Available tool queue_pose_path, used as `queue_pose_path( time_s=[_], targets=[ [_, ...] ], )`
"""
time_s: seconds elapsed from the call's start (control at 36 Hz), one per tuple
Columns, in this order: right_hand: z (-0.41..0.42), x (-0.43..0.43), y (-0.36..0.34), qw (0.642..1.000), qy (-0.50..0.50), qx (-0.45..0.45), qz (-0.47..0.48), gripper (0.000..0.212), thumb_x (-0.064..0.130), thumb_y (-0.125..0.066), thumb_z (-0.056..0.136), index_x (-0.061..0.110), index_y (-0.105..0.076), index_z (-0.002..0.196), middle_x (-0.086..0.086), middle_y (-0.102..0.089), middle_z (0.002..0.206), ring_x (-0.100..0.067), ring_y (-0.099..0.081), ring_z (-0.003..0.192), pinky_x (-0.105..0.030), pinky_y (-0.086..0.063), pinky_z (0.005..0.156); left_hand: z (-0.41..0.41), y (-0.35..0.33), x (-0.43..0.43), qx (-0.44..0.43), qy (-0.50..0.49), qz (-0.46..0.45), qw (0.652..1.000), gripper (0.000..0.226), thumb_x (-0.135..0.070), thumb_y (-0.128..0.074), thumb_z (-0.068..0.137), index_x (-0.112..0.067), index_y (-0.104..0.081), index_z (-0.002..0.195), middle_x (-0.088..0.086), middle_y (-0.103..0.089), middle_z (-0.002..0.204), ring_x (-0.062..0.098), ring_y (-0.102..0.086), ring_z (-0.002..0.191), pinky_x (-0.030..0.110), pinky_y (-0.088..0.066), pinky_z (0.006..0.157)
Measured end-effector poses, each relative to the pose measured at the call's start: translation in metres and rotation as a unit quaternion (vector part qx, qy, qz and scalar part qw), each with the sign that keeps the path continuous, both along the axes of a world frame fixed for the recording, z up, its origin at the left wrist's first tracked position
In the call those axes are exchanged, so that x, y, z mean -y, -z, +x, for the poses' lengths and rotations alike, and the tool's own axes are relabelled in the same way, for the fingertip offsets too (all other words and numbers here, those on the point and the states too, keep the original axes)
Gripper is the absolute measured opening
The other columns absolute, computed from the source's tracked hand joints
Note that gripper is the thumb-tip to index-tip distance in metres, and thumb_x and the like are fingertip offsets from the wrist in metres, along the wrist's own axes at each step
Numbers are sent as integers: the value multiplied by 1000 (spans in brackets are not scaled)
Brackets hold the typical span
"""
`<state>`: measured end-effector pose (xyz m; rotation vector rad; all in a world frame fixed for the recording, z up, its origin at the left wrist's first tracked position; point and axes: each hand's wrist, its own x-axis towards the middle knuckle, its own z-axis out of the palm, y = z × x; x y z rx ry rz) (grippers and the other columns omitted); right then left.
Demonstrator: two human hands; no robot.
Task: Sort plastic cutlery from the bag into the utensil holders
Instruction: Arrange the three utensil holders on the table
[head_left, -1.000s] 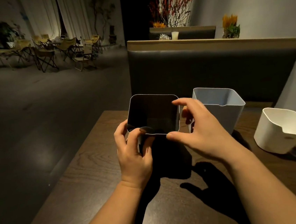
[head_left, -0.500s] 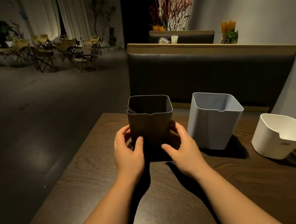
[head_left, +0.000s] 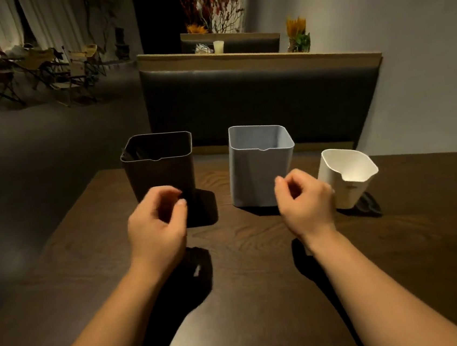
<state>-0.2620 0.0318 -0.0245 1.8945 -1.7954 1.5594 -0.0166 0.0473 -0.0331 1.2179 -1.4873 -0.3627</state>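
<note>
A dim café, with folding chairs (head_left: 27,70) at far left and a padded booth backrest (head_left: 256,99) behind, frames a dark wooden worktop (head_left: 244,255). Three holders stand on it in a row, apart from one another and mouths up, a spacing that looks meant to give each sort of cutlery its own container. At left the dark brown utensil holder (head_left: 162,174) stands upright, its inside lost in shadow. The left hand (head_left: 156,225) hovers just in front of it, fingers loosely curled, gripping nothing. At centre the grey utensil holder (head_left: 260,169) stands upright and seems empty as far as its inside shows. The right hand (head_left: 305,204) hangs before its right corner, likewise loosely curled and holding nothing, well apart from the left. At right the white utensil holder (head_left: 346,177) leans toward the camera, with a dark shape at its foot that may be shadow or a prop. Neither the bag nor any plastic cutlery is in view. Sorting appears not yet begun, and both hands look free to fetch the bag.
</note>
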Motion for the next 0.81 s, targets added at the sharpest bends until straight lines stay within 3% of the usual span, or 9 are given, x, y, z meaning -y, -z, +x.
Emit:
queue_pose_path(
  time_s=[0.08,0.14,0.17,0.25,0.42,0.5,0.58,0.72,0.81],
  targets=[
    [-33,0,19,980,49,-95,170,23,33,-56,94,18,-71,102,-4,-71,100,-26,-64,100,-34,-48,76,-37,-18,10,84,55,30,995,44,-20,-70,91,-27,-56,131,-11,-60,119,4,-59,100,27,-53,89],
    [-40,4,26,936,57,-160,310,42,34,-54,98,15,-58,135,-6,-53,144,-25,-42,138,-44,-42,104,-62,-28,24,114,71,49,990,66,-25,-71,90,-33,-39,147,-8,-46,140,8,-53,113,26,-49,93],
    [-41,5,27,917,60,-175,352,45,36,-51,99,14,-54,138,-7,-44,151,-25,-33,143,-46,-38,109,-73,-32,31,122,72,59,988,73,-28,-70,91,-38,-30,151,-6,-37,148,13,-52,119,32,-52,94],
    [-37,6,27,905,72,-166,384,39,36,-51,101,16,-58,133,-6,-56,138,-27,-47,130,-44,-44,101,-96,-37,55,163,34,95,981,74,-34,-66,94,-43,-20,152,2,-23,159,27,-46,133,49,-53,100],
    [-40,3,24,928,85,-54,358,24,4,-57,93,14,-60,114,-10,-58,113,-32,-53,111,-38,-49,80,-104,-22,53,181,-28,-4,983,31,-26,-70,92,-21,-52,116,-2,-54,130,21,-59,110,41,-55,88],
    [-45,7,30,945,80,26,316,26,-10,-47,84,14,-52,91,-7,-57,97,-30,-55,93,-36,-45,69,-99,1,34,149,-23,-66,986,24,-19,-75,87,-16,-56,102,-1,-58,130,17,-59,109,27,-53,83],
    [-47,8,28,962,53,136,230,29,-8,-47,91,16,-62,95,-3,-60,100,-21,-55,93,-30,-42,75,-92,23,18,114,-27,-126,985,19,-13,-78,82,-10,-63,93,5,-61,133,10,-57,116,5,-43,89],
    [-42,4,4,977,57,205,-20,12,7,-67,90,17,-62,94,5,-61,89,-6,-58,83,-12,-46,71,-81,25,9,91,-25,-176,980,13,-18,-73,85,-6,-69,89,12,-61,133,10,-56,120,15,-52,93],
    [-40,-6,-28,949,27,281,-137,27,9,-74,87,15,-56,106,8,-62,96,-1,-64,89,-9,-49,77,-77,29,11,83,-28,-161,983,10,-12,-77,82,-6,-69,84,13,-62,129,13,-59,116,26,-60,85]
  ],
)
